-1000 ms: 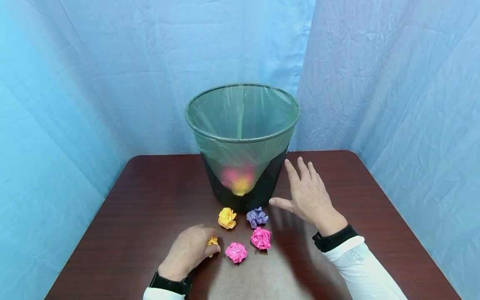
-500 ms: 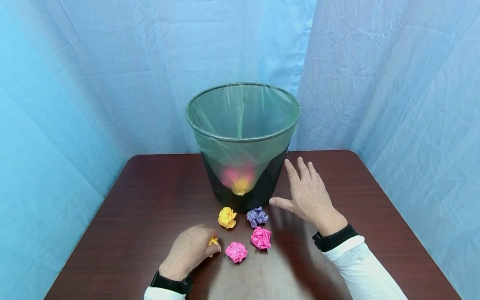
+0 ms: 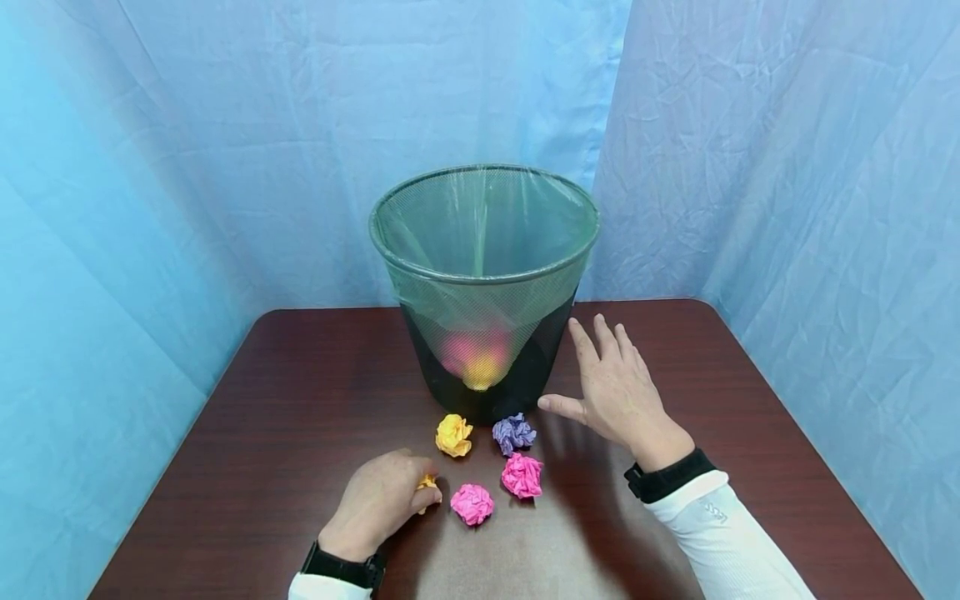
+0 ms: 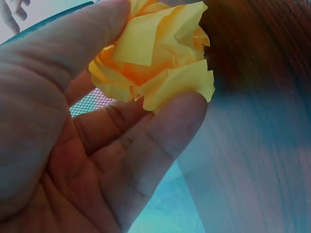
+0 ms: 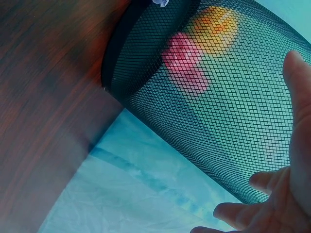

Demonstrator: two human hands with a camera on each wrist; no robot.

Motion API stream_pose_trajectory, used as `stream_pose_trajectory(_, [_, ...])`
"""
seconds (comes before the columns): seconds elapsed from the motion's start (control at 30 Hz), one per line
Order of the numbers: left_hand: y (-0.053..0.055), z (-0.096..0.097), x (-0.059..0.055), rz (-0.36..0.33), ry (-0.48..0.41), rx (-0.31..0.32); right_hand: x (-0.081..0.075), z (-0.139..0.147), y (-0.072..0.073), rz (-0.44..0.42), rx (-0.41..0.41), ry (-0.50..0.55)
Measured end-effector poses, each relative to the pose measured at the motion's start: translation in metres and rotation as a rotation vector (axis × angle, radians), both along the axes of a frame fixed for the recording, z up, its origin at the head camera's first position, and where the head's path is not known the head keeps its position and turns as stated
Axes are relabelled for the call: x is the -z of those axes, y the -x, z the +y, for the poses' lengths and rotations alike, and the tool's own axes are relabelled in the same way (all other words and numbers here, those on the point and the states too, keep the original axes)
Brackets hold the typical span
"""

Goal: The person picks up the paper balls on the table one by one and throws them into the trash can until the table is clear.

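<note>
My left hand [image 3: 381, 502] pinches a crumpled yellow paper ball [image 4: 160, 53] between thumb and fingers, low over the table's front half. My right hand [image 3: 621, 392], fingers spread and straight, is beside the right side of a black mesh wastebasket [image 3: 558, 337]; whether it touches the mesh I cannot tell. A pale green bag [image 3: 427, 225] lines the basket, and pink and yellow paper balls [image 5: 182, 51] show through its wall. In front of it lie another yellow paper ball [image 3: 453, 436], a purple one [image 3: 514, 434] and two pink ones, one farther right [image 3: 522, 476], one nearer [image 3: 472, 505].
The dark brown wooden table [image 3: 315, 383] has rounded far corners. Blue cloth [image 3: 300, 150] hangs behind it and along both sides. The wastebasket stands upright near the table's far edge, at the middle.
</note>
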State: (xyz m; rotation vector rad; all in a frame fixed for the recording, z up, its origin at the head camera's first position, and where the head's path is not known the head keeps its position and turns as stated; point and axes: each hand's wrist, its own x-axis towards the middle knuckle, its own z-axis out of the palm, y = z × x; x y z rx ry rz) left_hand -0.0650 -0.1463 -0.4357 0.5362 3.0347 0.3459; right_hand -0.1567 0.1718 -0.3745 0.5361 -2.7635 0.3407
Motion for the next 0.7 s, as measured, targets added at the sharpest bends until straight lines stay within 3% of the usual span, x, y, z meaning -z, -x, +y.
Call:
stream_pose_trajectory(0.23, [0.0021,-0.0005,-0.0008,-0.017,-0.045,0.027,0.0001,-0.0001,-0.0004,-0.011,0.009,-0.001])
stream_pose_trajectory(0.47, [0.0005,-0.0026,-0.0029,-0.052,-0.038,0.039,-0.0009,-0.0003,-0.0005,-0.009,0.006,0.000])
stream_pose_trajectory(0.7, [0.0002,-0.0034,-0.0057,-0.034,-0.028,0.062,-0.0021,-0.0003,-0.0003,-0.006,0.002,-0.001])
